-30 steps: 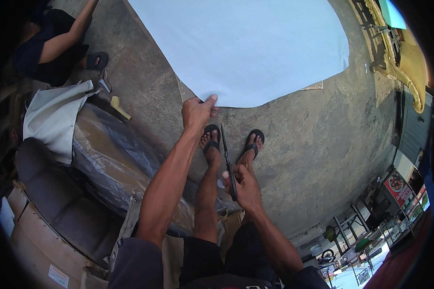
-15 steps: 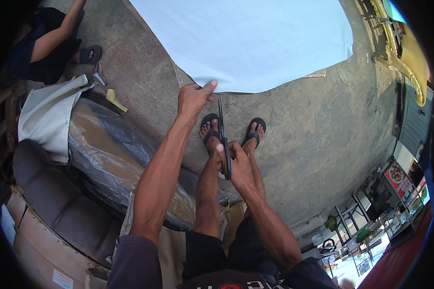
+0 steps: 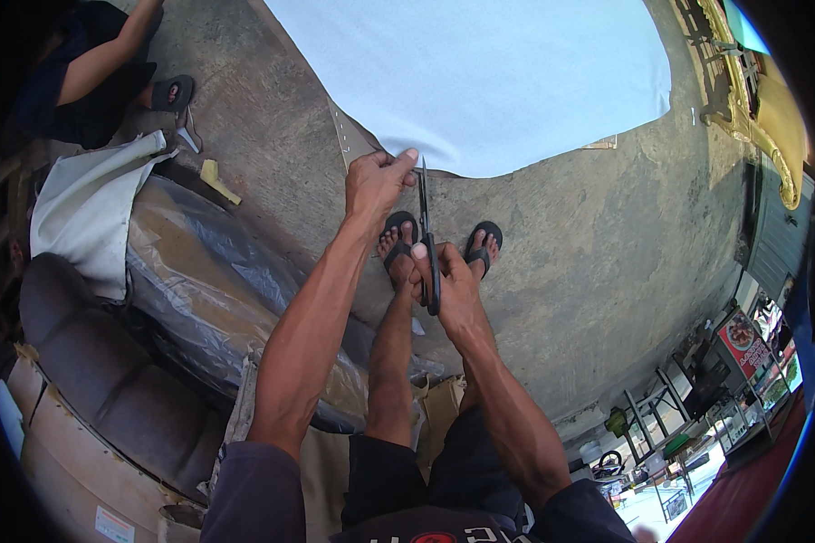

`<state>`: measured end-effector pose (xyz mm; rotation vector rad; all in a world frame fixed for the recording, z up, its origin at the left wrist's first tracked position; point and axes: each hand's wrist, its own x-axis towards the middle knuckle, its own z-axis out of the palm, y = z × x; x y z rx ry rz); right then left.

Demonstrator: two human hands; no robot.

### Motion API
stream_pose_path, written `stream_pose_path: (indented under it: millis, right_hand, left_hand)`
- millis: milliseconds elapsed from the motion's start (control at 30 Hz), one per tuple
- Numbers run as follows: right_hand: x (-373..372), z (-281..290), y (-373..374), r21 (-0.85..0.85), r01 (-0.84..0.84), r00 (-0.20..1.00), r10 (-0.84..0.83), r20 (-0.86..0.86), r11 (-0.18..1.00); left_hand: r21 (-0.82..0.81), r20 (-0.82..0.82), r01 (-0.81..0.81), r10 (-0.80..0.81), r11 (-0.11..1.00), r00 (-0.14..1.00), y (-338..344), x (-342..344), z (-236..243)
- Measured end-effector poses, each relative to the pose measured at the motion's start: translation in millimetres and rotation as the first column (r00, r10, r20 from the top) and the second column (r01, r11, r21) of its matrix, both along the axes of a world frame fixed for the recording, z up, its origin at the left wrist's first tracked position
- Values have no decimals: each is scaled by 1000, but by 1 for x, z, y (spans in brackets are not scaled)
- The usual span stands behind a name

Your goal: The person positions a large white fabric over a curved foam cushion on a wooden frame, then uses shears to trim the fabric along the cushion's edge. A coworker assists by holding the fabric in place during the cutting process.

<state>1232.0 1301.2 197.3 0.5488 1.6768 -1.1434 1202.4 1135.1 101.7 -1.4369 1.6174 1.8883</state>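
Note:
A large sheet of pale blue fabric (image 3: 498, 81) spreads out in front of me at the top of the view. My left hand (image 3: 377, 185) pinches its near edge between thumb and fingers. In my right hand (image 3: 451, 288) is a pair of black-handled scissors (image 3: 426, 204), with fingers and thumb in the handles. The blades point away from me, nearly together, and their tips reach the fabric's edge right beside my left fingertips. Whether the tips overlap the cloth is hard to make out.
Left of me lie a plastic-wrapped bundle (image 3: 204, 262), a whitish cloth (image 3: 91, 208) and a dark padded cushion (image 3: 109, 353). A seated person's arm (image 3: 109, 68) shows at upper left. A yellow piece (image 3: 219, 183) rests on the concrete floor (image 3: 589, 262). Gold carved furniture (image 3: 752, 131) stands at right.
My right hand has moved the scissors forward, bringing the blade tips up to the fabric's edge. My left hand, still pinching the edge, has shifted slightly right.

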Motion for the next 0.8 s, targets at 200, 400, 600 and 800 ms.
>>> stream_pose_path:
  millis: [200, 400, 600, 800]
  right_hand:
    - [-6, -6, -4, -4, 3, 1000, -3, -6, 1000]
    - [-6, -13, -3, -18, 9, 1000, -9, -11, 1000]
    - [-6, -15, 2, -5, -31, 1000, 31, -7, 1000]
    - [-6, -19, 4, -24, -25, 1000, 24, -16, 999]
  left_hand:
    - [28, -17, -74, 75, 997, 997, 5, 4, 3]
    - [73, -15, -79, 80, 994, 997, 5, 3, 5]
    - [103, -50, -117, 123, 988, 991, 8, 7, 4]
    - [67, -21, -64, 66, 996, 998, 5, 8, 2]
